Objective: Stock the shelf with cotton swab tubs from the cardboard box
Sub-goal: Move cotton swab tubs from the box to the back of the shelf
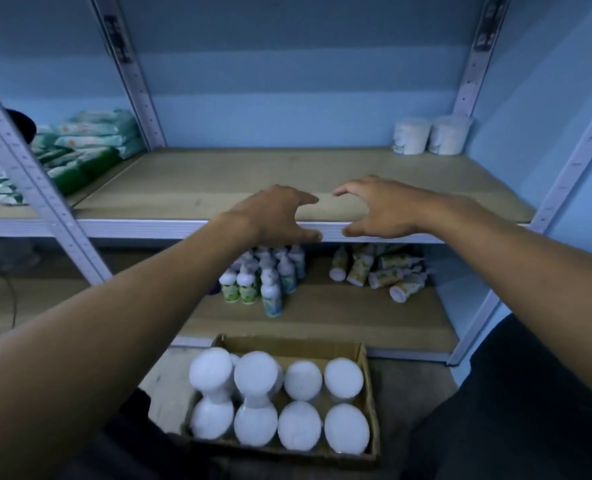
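Note:
A cardboard box (370, 403) on the floor below me holds several white-lidded cotton swab tubs (301, 429), some stacked at its left side. Two tubs (429, 135) stand at the back right corner of the wooden shelf (218, 181). My left hand (277, 216) and my right hand (381, 209) hover side by side over the shelf's front edge, fingers spread and curved toward each other. Neither hand holds anything.
The lower shelf carries upright small bottles (267, 278) and a heap of toppled yellowish bottles (381, 271). Green and white packets (80, 147) pile on the neighbouring shelf at left. Perforated metal uprights (35, 174) frame the bay, with a blue wall behind.

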Demonstrator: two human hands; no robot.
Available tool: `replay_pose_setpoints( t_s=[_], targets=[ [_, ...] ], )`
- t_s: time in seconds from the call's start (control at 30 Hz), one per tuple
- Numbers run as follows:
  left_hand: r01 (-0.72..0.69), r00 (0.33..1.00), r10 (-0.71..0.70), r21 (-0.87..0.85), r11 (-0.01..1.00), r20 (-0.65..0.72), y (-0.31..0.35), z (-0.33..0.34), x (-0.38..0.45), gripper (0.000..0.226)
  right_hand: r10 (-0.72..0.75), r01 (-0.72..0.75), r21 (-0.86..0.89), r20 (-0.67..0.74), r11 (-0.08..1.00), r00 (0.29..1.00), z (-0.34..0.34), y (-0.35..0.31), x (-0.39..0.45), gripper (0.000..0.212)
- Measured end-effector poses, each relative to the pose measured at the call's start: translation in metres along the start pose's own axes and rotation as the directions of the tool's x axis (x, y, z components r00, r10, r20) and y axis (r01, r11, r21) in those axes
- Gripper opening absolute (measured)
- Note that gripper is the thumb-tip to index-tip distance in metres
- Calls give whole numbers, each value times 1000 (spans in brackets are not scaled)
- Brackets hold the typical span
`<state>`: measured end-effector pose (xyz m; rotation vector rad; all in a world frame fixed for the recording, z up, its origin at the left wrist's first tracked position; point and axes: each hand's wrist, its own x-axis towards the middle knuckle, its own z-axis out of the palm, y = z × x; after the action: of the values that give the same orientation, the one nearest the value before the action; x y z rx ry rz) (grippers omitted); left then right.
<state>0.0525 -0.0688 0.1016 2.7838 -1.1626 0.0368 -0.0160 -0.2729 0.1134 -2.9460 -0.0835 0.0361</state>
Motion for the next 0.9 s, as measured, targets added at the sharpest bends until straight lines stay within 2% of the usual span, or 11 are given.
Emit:
replay_pose_setpoints(
  t_s=[0.13, 0.27, 0.4, 0.53, 0.7, 0.83, 0.9],
  targets=[
    [-12, 1000, 12, -21, 1000, -8, -9, 33, -31, 73, -57, 54, 65, 37, 996, 998, 52, -17, -7, 76],
    [10, 997, -5, -57, 998, 81, -14, 71, -53, 75, -97, 85, 127, 88, 988, 991, 113, -32, -13, 77],
    [92, 984, -65, -161, 983, 167, -26, 113, -72, 58, -85, 60, 149, 163, 987, 983, 168, -41, -16, 80],
    [182, 965, -141, -181, 966, 219, -48, 147, -87, 69, -100, 53, 194, 238, 980, 966, 202, -49, -6, 80],
    [275, 946, -219, -235, 932, 237, -78, 183, -103, 67, -125, 56, 222, 309, 973, 943, 236, -57, 13, 84],
    [396, 892, -327, -191, 898, 312, -99, 207, -118, 77, -156, 66, 242, 375, 968, 914, 262, -69, 21, 84],
    [436, 865, -352, -189, 880, 357, -108, 218, -127, 76, -166, 70, 237, 410, 969, 897, 274, -78, 24, 85]
  ],
)
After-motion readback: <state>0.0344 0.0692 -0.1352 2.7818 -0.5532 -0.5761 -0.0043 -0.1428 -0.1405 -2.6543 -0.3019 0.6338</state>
